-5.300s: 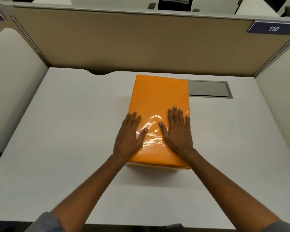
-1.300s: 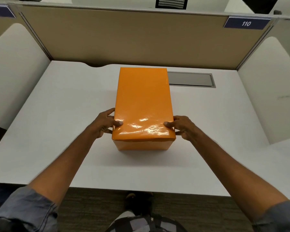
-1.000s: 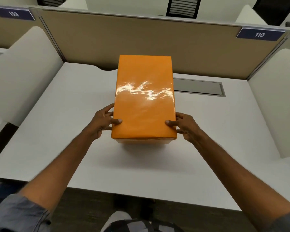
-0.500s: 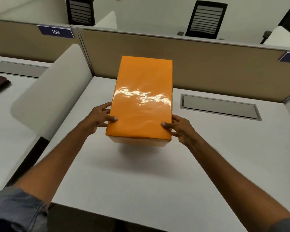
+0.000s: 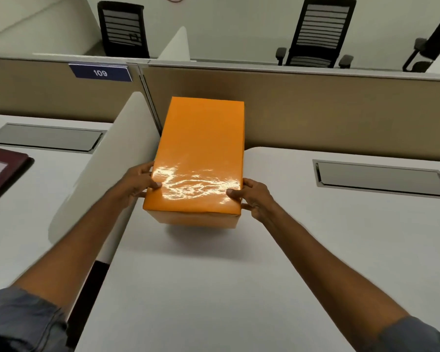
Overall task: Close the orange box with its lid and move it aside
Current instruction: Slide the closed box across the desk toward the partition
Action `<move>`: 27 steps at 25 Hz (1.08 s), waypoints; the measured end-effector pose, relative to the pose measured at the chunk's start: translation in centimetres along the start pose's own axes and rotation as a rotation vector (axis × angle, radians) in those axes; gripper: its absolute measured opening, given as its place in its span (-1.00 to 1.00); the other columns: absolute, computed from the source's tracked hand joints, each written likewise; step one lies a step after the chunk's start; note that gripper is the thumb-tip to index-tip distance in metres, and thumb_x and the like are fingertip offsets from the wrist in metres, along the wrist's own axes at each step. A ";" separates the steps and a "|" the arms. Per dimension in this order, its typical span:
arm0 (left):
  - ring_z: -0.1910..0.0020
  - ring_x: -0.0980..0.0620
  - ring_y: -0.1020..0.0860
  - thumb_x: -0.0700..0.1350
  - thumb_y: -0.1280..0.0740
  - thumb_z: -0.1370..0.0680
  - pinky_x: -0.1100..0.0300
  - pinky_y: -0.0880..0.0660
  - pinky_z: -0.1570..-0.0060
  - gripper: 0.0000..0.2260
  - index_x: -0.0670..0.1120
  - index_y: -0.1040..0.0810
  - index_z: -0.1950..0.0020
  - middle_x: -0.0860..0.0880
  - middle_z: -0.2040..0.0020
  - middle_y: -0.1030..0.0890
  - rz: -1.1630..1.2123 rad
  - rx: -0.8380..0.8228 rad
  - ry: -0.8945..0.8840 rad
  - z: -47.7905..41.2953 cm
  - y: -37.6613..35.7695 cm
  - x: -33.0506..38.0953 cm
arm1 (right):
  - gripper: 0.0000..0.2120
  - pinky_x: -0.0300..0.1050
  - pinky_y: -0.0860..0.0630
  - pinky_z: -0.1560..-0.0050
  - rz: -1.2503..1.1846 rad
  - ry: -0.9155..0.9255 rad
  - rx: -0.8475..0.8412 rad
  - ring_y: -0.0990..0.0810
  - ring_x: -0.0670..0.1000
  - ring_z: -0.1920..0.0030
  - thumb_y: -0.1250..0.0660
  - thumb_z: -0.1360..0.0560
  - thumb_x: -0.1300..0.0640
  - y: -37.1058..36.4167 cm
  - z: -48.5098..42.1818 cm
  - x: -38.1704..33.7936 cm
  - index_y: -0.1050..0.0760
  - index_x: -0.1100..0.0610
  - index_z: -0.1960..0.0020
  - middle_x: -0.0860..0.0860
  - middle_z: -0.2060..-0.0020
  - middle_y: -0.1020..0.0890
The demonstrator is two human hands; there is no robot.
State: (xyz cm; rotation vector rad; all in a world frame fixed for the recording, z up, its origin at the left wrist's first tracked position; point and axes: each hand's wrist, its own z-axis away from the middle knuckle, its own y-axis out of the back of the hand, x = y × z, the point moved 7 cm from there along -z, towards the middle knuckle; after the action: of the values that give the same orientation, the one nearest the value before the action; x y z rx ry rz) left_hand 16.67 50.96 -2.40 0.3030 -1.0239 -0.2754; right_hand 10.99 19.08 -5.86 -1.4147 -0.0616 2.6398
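The orange box hangs in the air above the white desk, with its glossy orange lid on top and closed. My left hand grips its left side near the front corner. On the opposite side, my right hand holds the right front corner. The box's shadow lies on the desk below it, next to the desk's left edge.
A white curved divider stands just left of the box, with a neighbouring desk beyond it carrying a dark red folder. A tan partition runs along the back. A grey cable hatch sits at the right.
My hands went from lying flat on the lid to gripping the box's sides. They lifted it off the desk and carried it left, toward the white divider.
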 end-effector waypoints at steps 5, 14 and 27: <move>-0.15 -0.15 -0.48 -0.36 -0.36 -0.54 0.00 -0.45 -0.01 -0.36 0.06 -0.34 -0.55 -0.11 -0.41 -0.52 -0.047 0.086 -0.009 -4.2 3.2 -0.6 | -0.60 -0.16 -0.58 0.31 0.034 -0.014 0.000 -0.68 -0.01 0.10 -0.55 -0.42 0.32 -4.7 -4.3 -0.9 -0.60 0.14 -0.23 0.06 -0.08 -0.71; -0.59 -0.24 -0.21 -0.28 -0.20 -0.65 -0.11 -0.17 -0.55 -0.51 -0.20 -0.24 -0.59 -0.27 -0.60 -0.23 -0.382 0.335 -0.394 -5.1 2.0 -1.9 | -0.63 -0.09 -0.60 0.19 0.020 -0.059 -0.039 -0.64 0.05 0.03 -0.53 -0.44 0.30 -9.6 -8.0 0.3 -0.52 0.10 -0.18 0.08 -0.15 -0.64; -0.66 -0.06 -0.06 0.07 0.11 -0.69 -0.31 0.00 -0.56 -0.48 -0.04 -0.18 -0.63 -0.07 -0.65 -0.17 -0.932 0.433 -0.510 -5.4 -2.9 -3.1 | -0.43 0.22 0.13 -0.65 1.345 0.671 0.155 0.13 0.14 -0.67 0.12 -0.72 -0.03 -19.0 -7.1 0.5 0.05 0.20 -0.66 0.16 -0.67 0.04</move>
State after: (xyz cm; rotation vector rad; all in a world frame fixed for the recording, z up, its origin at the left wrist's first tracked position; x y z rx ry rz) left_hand 19.57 50.03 -8.55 1.1512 -1.3901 -1.0115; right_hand 18.67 37.69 -8.22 -2.8009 1.6153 2.4577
